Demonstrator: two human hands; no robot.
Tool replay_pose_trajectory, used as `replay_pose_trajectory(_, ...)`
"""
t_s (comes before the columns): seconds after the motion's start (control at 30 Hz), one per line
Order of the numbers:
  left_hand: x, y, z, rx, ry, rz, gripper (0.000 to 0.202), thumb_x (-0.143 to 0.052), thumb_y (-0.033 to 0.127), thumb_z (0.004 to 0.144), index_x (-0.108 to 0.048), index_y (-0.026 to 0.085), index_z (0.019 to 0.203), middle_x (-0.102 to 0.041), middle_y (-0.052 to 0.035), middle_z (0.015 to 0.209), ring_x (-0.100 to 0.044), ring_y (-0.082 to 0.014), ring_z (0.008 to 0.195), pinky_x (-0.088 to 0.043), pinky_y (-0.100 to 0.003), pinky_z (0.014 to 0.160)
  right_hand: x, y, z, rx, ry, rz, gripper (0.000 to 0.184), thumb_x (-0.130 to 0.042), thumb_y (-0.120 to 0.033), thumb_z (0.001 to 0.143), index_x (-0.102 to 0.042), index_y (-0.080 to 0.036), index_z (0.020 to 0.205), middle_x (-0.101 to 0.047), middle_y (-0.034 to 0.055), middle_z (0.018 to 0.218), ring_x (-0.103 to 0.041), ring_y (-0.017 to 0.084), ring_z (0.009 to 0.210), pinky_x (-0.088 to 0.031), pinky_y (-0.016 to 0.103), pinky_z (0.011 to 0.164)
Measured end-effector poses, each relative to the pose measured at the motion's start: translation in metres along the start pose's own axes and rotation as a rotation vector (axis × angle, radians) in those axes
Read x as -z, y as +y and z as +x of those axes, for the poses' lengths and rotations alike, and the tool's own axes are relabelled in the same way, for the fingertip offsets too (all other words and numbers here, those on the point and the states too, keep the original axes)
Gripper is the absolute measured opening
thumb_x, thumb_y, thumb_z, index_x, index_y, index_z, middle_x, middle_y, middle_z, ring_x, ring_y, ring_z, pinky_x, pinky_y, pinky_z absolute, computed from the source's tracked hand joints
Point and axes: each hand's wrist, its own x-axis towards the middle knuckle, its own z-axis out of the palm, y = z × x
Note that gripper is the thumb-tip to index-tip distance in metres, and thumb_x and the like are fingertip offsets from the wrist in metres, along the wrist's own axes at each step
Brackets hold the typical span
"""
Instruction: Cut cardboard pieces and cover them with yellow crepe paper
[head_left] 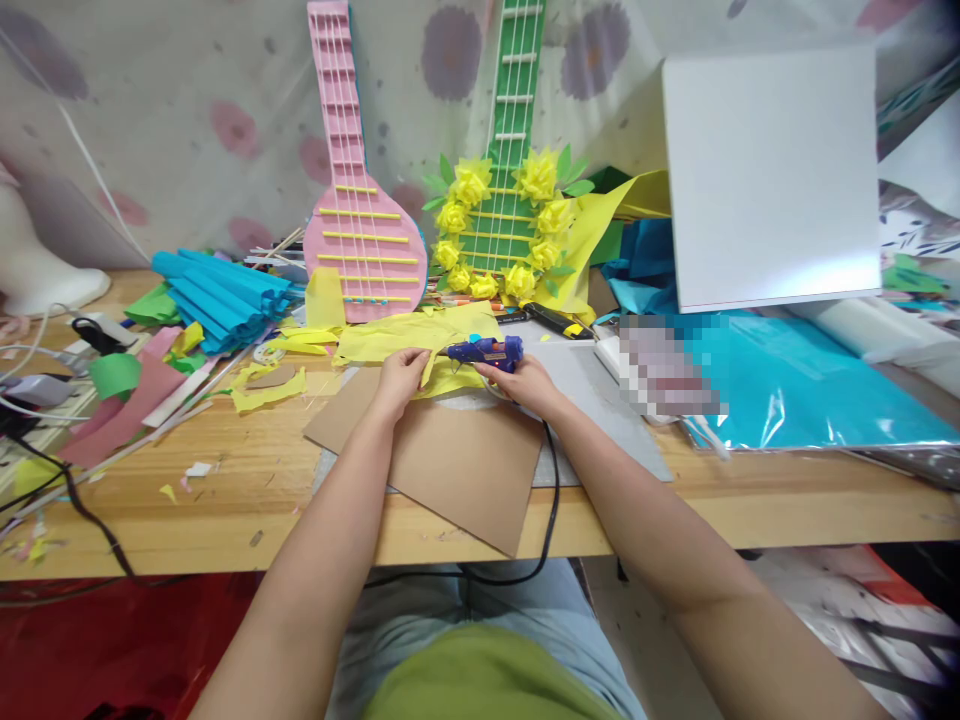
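Note:
My right hand [517, 378] grips a blue hot glue gun [487, 352], its nozzle pointing left. Between the closed fingers of my left hand [405, 378] is a small strip of yellow crepe paper [430, 368], close to the nozzle. Below both hands a brown cardboard sheet [465, 465] lies on a grey cutting mat [622, 440]. More yellow crepe paper [420, 330] is spread just behind the hands. From the glue gun a black cord [556, 480] hangs down past the table's front edge.
Behind stand a pink paper guitar [364, 230] and a green paper guitar [514, 120] ringed with yellow flowers. Pleated blue paper [225, 295] and scraps lie left. A box cutter [559, 322], a white board [772, 180] and wrapped blue sheets [810, 390] are at right.

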Motion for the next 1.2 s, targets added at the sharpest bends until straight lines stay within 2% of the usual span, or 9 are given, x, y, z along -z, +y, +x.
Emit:
replay_pose_trajectory(0.27, -0.0011, 0.004, -0.0027, 0.011, -0.005, 0.017, 0.01, -0.058, 0.021, 0.072, -0.064, 0.013, 0.069, -0.045, 0.0059, 0.042, -0.034, -0.0056, 0.033, -0.029, -0.019, 0.034, -0.0007, 0.0008, 0.0013, -0.007, 0.01, -0.043, 0.045, -0.057, -0.059, 0.066, -0.067, -0.016, 0.077, -0.061, 0.0029, 0.059, -0.058, 0.017, 0.065, -0.043, 0.025, 0.062)
replay_pose_trajectory(0.5, -0.0002, 0.0004, -0.0001, 0.003, -0.006, 0.017, 0.01, -0.06, 0.023, 0.071, -0.065, 0.013, 0.069, -0.048, 0.0052, 0.045, -0.035, -0.0056, 0.034, -0.03, -0.019, 0.035, -0.0007, 0.0006, 0.0021, -0.014, 0.017, -0.073, 0.045, -0.057, -0.059, 0.067, -0.067, -0.016, 0.077, -0.063, 0.0042, 0.062, -0.059, 0.018, 0.068, -0.043, 0.026, 0.064)
replay_pose_trajectory(0.87, 0.0015, -0.002, 0.001, -0.021, -0.02, 0.049, 0.012, -0.057, 0.022, 0.073, -0.064, 0.014, 0.07, -0.048, 0.0051, 0.045, -0.035, -0.006, 0.034, -0.029, -0.019, 0.035, -0.0004, 0.0061, 0.0041, 0.007, 0.03, -0.038, 0.049, -0.058, -0.06, 0.065, -0.069, -0.015, 0.081, -0.068, 0.006, 0.077, -0.061, 0.02, 0.075, -0.044, 0.026, 0.065)
replay_pose_trajectory(1.2, 0.0011, -0.0011, 0.0006, -0.013, -0.023, 0.034, 0.011, -0.059, 0.022, 0.072, -0.064, 0.013, 0.071, -0.048, 0.0053, 0.046, -0.035, -0.0048, 0.032, -0.028, -0.019, 0.034, 0.0013, 0.002, 0.0015, 0.012, -0.018, -0.034, 0.049, -0.058, -0.06, 0.064, -0.068, -0.016, 0.081, -0.065, 0.0044, 0.069, -0.059, 0.018, 0.071, -0.043, 0.026, 0.065)
